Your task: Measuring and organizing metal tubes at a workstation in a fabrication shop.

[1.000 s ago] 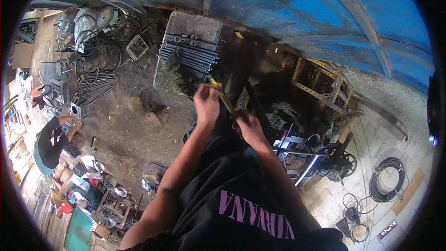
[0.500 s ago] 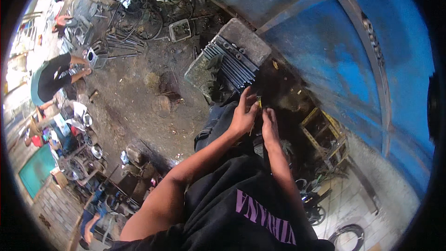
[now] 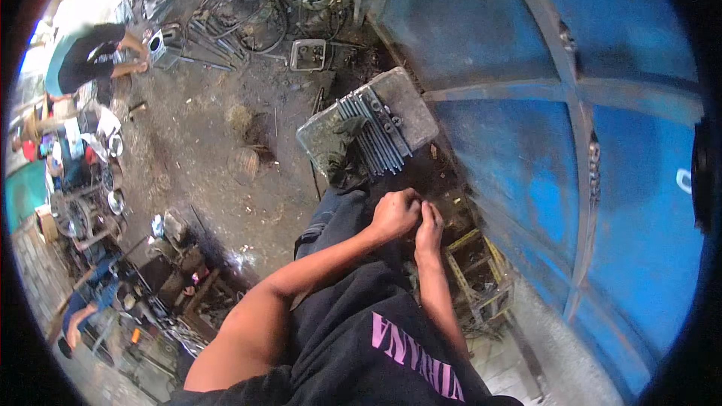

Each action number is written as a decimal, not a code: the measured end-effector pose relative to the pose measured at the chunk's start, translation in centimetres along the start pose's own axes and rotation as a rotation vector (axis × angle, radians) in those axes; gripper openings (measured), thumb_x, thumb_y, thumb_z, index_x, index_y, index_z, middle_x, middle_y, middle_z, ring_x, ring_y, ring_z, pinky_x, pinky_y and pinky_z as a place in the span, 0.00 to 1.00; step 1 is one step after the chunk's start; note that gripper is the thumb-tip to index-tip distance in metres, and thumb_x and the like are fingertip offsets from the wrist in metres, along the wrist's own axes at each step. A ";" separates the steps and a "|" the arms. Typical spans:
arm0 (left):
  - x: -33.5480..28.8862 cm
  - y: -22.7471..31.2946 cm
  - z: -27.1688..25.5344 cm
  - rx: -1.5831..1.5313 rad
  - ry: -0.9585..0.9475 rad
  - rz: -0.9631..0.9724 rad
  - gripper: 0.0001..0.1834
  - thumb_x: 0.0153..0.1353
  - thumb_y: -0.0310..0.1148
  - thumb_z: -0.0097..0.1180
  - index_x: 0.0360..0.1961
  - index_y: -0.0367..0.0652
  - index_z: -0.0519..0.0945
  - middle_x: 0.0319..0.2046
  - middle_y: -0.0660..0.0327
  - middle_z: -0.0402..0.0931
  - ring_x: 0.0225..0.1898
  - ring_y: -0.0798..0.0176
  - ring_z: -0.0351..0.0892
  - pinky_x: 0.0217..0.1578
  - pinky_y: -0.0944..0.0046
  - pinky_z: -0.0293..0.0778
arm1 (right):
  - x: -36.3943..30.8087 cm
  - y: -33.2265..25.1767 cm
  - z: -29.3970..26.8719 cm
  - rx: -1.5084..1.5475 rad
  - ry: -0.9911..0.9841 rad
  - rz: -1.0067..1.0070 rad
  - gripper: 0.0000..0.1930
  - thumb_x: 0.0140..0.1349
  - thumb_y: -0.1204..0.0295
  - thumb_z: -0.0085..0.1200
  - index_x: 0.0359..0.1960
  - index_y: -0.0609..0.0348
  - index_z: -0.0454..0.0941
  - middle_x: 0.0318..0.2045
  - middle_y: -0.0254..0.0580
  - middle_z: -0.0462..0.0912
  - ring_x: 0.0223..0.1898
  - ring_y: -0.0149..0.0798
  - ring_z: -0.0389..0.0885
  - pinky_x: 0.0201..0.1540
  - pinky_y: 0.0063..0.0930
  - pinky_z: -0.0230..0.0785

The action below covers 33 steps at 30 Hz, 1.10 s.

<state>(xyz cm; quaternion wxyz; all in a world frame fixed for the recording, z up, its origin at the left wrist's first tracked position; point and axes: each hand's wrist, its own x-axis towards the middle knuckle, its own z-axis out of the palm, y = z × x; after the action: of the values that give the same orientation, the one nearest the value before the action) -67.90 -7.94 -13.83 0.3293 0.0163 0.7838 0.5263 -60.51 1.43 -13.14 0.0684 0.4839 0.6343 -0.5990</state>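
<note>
My left hand (image 3: 395, 215) and my right hand (image 3: 429, 230) are close together in front of my body, just past my knees. The fingers of both are curled into a pinch, and whatever they hold is hidden or too small to make out. Ahead of them, several slim metal rods (image 3: 384, 152) lie side by side on a grey slab-like block (image 3: 415, 105). Small round metal parts (image 3: 389, 127) rest beside the rods. A dark crumpled cloth (image 3: 347, 152) drapes over the block's left part, partly covering the rods.
A blue metal wall (image 3: 511, 158) rises on my right, with a yellow frame (image 3: 477, 267) near its foot. Hoses, more rods (image 3: 218, 46) and a square tray (image 3: 307, 54) lie on the dirty floor ahead. At the left a person (image 3: 90, 60) bends over a metal part (image 3: 156, 43).
The view has turned, so the block and rods appear lower. My hands have drawn closer together and their fingers have curled in. A small yellow thing seen between them earlier is now out of sight.
</note>
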 end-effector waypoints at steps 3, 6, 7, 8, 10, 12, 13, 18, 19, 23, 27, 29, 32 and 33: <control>0.5 -0.2 -0.8 -0.077 0.004 -0.057 0.12 0.58 0.31 0.51 0.38 0.37 0.82 0.31 0.47 0.82 0.34 0.50 0.84 0.39 0.56 0.77 | 1.1 -1.1 1.0 0.053 -0.049 -0.066 0.19 0.68 0.58 0.45 0.36 0.66 0.76 0.32 0.39 0.75 0.36 0.34 0.70 0.41 0.31 0.62; 1.6 -0.6 -1.7 -0.083 -0.041 -0.099 0.13 0.60 0.33 0.53 0.39 0.35 0.82 0.30 0.49 0.83 0.34 0.57 0.84 0.38 0.58 0.77 | 2.5 -1.5 1.1 -0.030 -0.151 -0.087 0.19 0.68 0.58 0.46 0.36 0.66 0.76 0.30 0.37 0.75 0.34 0.33 0.71 0.39 0.31 0.63; 1.7 -0.5 -1.7 -0.086 -0.028 -0.102 0.13 0.60 0.33 0.53 0.39 0.35 0.82 0.30 0.49 0.83 0.34 0.57 0.84 0.38 0.58 0.77 | 2.8 -1.3 0.6 -0.035 -0.164 -0.089 0.19 0.68 0.58 0.46 0.36 0.66 0.76 0.30 0.37 0.75 0.34 0.33 0.71 0.39 0.31 0.63; 1.6 -0.3 -1.6 -0.071 -0.053 -0.063 0.13 0.60 0.34 0.54 0.39 0.34 0.82 0.30 0.49 0.83 0.33 0.57 0.84 0.38 0.58 0.77 | 3.2 -1.2 0.0 -0.070 -0.186 -0.110 0.18 0.68 0.59 0.47 0.36 0.66 0.75 0.30 0.36 0.75 0.34 0.32 0.71 0.38 0.30 0.63; 1.9 1.9 -2.4 -0.029 -0.194 -0.153 0.15 0.59 0.36 0.56 0.40 0.35 0.81 0.32 0.48 0.83 0.34 0.58 0.83 0.38 0.59 0.76 | 3.8 -1.5 -1.4 -0.101 -0.216 -0.142 0.17 0.68 0.59 0.48 0.36 0.66 0.74 0.30 0.36 0.75 0.33 0.30 0.70 0.38 0.29 0.63; 2.4 1.9 -1.5 -0.016 -0.212 -0.139 0.15 0.59 0.36 0.56 0.40 0.34 0.80 0.34 0.49 0.82 0.36 0.60 0.82 0.39 0.60 0.75 | 4.2 -2.1 -2.9 -0.092 -0.344 -0.183 0.15 0.66 0.62 0.51 0.37 0.65 0.72 0.29 0.35 0.74 0.33 0.28 0.70 0.37 0.27 0.63; 2.8 1.5 -0.9 -0.003 -0.245 -0.126 0.16 0.59 0.37 0.57 0.41 0.34 0.80 0.36 0.49 0.82 0.38 0.63 0.81 0.40 0.61 0.74 | 4.7 -2.8 -3.7 -0.087 -0.357 -0.197 0.15 0.66 0.62 0.51 0.37 0.65 0.72 0.29 0.35 0.74 0.33 0.28 0.70 0.37 0.27 0.63; 2.8 3.7 2.1 -0.199 -0.156 -0.234 0.14 0.67 0.38 0.53 0.44 0.36 0.78 0.35 0.57 0.80 0.39 0.65 0.77 0.40 0.63 0.73 | 6.7 -6.7 -8.9 -0.129 -0.681 -0.229 0.12 0.64 0.66 0.53 0.38 0.65 0.73 0.28 0.34 0.74 0.33 0.26 0.71 0.38 0.25 0.64; 2.7 4.3 2.5 -0.189 -0.147 -0.231 0.14 0.67 0.38 0.53 0.44 0.36 0.78 0.35 0.57 0.80 0.39 0.65 0.77 0.40 0.63 0.73 | 7.0 -7.7 -9.8 -0.259 -0.717 -0.268 0.11 0.63 0.67 0.53 0.38 0.66 0.74 0.29 0.33 0.75 0.34 0.26 0.71 0.39 0.24 0.64; 3.6 8.2 3.0 -0.121 0.074 -0.208 0.17 0.68 0.40 0.52 0.45 0.35 0.77 0.35 0.58 0.80 0.37 0.65 0.78 0.40 0.63 0.74 | 9.4 -9.2 -11.9 -0.236 -0.749 -0.267 0.11 0.63 0.70 0.52 0.40 0.66 0.76 0.29 0.34 0.76 0.34 0.26 0.72 0.39 0.25 0.65; 3.9 9.0 4.0 -0.308 0.288 -0.099 0.21 0.66 0.43 0.54 0.42 0.31 0.77 0.31 0.54 0.80 0.34 0.64 0.78 0.37 0.62 0.73 | 11.3 -11.0 -9.6 -0.168 -0.788 -0.155 0.10 0.63 0.71 0.51 0.41 0.64 0.78 0.32 0.36 0.80 0.35 0.24 0.75 0.39 0.23 0.67; 3.5 8.2 3.3 -0.477 0.196 -0.136 0.20 0.67 0.43 0.53 0.45 0.33 0.77 0.29 0.59 0.78 0.32 0.68 0.75 0.34 0.65 0.72 | 11.9 -11.2 -7.4 -0.188 -0.812 -0.273 0.10 0.63 0.71 0.51 0.41 0.64 0.78 0.31 0.37 0.81 0.34 0.26 0.77 0.38 0.24 0.69; 3.9 5.6 3.3 -0.842 0.275 -0.111 0.19 0.70 0.45 0.49 0.52 0.41 0.74 0.31 0.67 0.75 0.27 0.75 0.71 0.26 0.73 0.69 | 12.9 -10.9 -3.1 -0.193 -0.758 -0.395 0.10 0.64 0.71 0.50 0.42 0.63 0.78 0.31 0.36 0.81 0.34 0.26 0.76 0.40 0.23 0.68; 4.0 4.8 3.6 -0.944 0.303 -0.116 0.20 0.70 0.45 0.48 0.54 0.42 0.73 0.33 0.67 0.75 0.27 0.75 0.71 0.27 0.73 0.69 | 12.7 -10.9 -2.1 -0.191 -0.749 -0.352 0.12 0.66 0.69 0.47 0.42 0.63 0.78 0.35 0.33 0.81 0.38 0.28 0.76 0.45 0.23 0.68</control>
<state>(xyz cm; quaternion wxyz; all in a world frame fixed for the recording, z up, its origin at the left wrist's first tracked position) -70.65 -1.41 -12.64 0.2121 -0.2547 0.4987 0.8009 -73.69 11.90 -13.50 0.2356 0.1087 0.6912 -0.6745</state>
